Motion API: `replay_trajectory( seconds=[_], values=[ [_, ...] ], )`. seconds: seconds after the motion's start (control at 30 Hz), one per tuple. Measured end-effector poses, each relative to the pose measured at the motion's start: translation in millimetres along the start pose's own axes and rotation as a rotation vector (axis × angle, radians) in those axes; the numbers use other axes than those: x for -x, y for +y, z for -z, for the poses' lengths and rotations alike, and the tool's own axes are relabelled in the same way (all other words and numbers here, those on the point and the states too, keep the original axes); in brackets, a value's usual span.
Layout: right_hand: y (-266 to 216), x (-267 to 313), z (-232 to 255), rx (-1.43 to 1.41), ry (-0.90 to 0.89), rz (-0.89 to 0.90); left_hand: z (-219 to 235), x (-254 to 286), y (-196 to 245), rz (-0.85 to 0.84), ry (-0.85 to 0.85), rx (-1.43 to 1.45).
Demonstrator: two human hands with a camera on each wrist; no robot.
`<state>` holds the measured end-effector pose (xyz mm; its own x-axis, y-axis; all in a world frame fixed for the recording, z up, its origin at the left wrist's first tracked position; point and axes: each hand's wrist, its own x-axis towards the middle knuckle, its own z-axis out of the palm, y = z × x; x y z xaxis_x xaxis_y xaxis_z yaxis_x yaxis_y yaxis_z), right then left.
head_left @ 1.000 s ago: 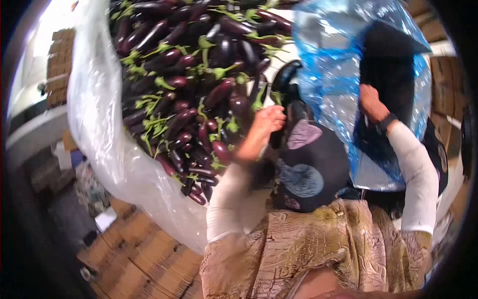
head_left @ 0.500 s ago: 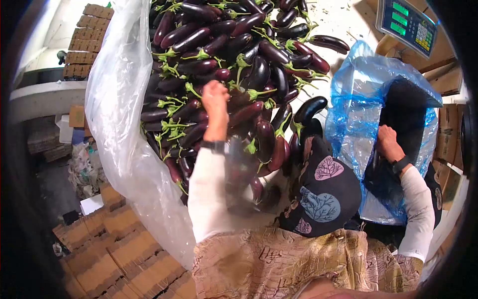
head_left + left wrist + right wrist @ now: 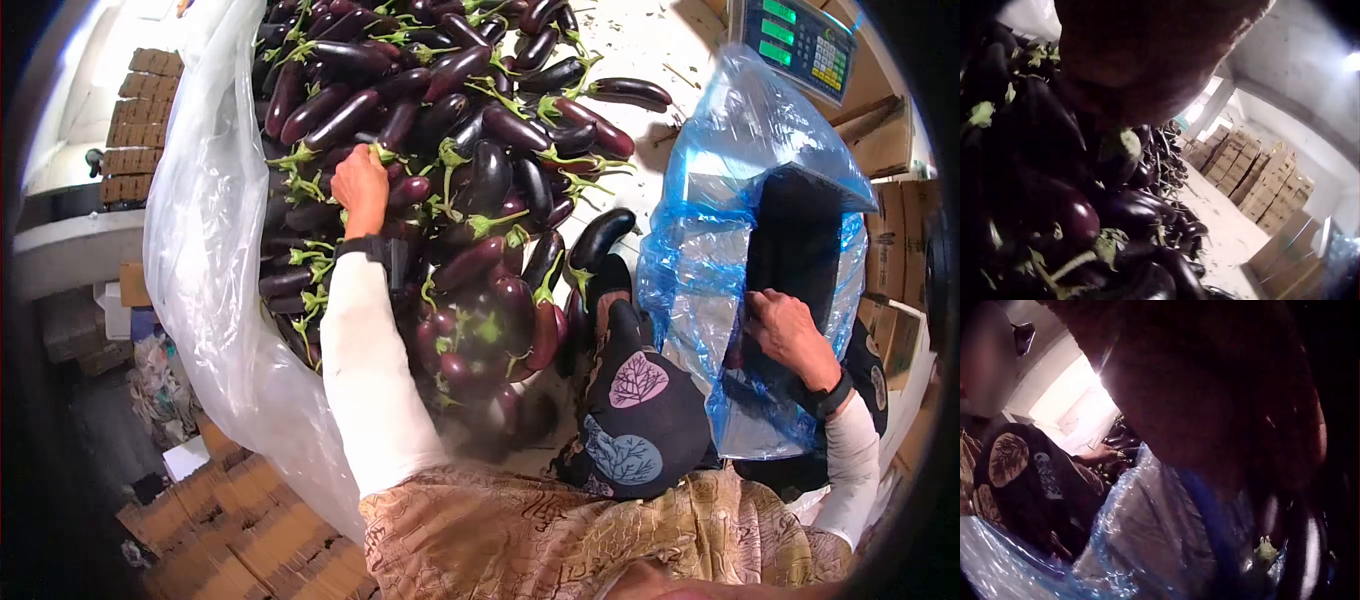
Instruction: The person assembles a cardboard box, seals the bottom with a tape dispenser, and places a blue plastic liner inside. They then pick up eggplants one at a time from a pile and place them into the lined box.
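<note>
The left hand (image 3: 360,185) reaches into the heap of eggplants (image 3: 470,170), its fingers curled down among the fruit; whether they actually grip one cannot be told, since the head view shows only the back of the hand and the left wrist view shows the palm (image 3: 1147,56) close above the fruit. The right hand (image 3: 785,330) rests on the rim of the blue plastic bag (image 3: 720,230), fingers bent over the edge and pinching the film, holding the mouth open.

The eggplants are dark purple and glossy with green stems, piled thickly around and beyond the left hand on the desk (image 3: 660,40). A clear plastic sheet (image 3: 210,260) hangs to the left of that hand. Beyond the right hand stands a scale (image 3: 800,40) with green digits. Cardboard boxes (image 3: 250,510) lie stacked below the left arm.
</note>
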<state>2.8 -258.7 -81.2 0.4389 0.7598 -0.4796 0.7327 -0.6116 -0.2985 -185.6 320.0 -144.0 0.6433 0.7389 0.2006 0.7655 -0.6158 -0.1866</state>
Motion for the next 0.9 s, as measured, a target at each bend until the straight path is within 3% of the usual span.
replay_trajectory(
  seconds=[0.1, 0.17, 0.23, 0.3, 0.37, 0.4, 0.47, 0.53, 0.7, 0.77, 0.83, 0.9],
  values=[
    [-10, 9, 19, -0.087, 0.025, 0.02, -10, 5, -15, 0.08, -0.013, 0.249],
    [-11, 12, 25, -0.151, 0.034, 0.027, 15, 37, -26, 0.626, -0.532, 1.703],
    [-13, 11, 32, -0.346, 0.129, 0.125, 42, 72, -11, 0.659, -0.53, 1.943],
    [-17, 9, 39, -0.491, 0.122, 0.136, 57, 102, -7, 0.485, -0.619, 2.094],
    [-31, 9, 56, -0.568, 0.092, 0.062, 82, 125, 4, 0.378, -0.697, 2.166],
    [-27, 10, 48, -0.589, 0.2, 0.137, 94, 133, 11, 0.313, -0.721, 2.213],
    [-30, 14, 52, -0.618, 0.225, 0.155, 111, 148, 22, 0.17, -0.756, 2.258],
    [-34, 20, 57, -0.65, 0.227, 0.154, 116, 154, 25, 0.087, -0.913, 2.309],
    [-26, 31, 72, -0.55, 0.528, 0.398, 172, 159, 74, 0.0, -0.968, 1.927],
    [-32, 35, 96, -0.323, 0.678, 0.556, 195, 154, 102, -0.213, -0.993, 1.792],
    [-44, 45, 119, -0.155, 0.564, 0.582, 226, 151, 142, -0.331, -1.025, 1.598],
    [-56, 48, 120, -0.41, 0.335, 0.615, 250, 152, 182, -0.375, -1.102, 1.534]
  ],
)
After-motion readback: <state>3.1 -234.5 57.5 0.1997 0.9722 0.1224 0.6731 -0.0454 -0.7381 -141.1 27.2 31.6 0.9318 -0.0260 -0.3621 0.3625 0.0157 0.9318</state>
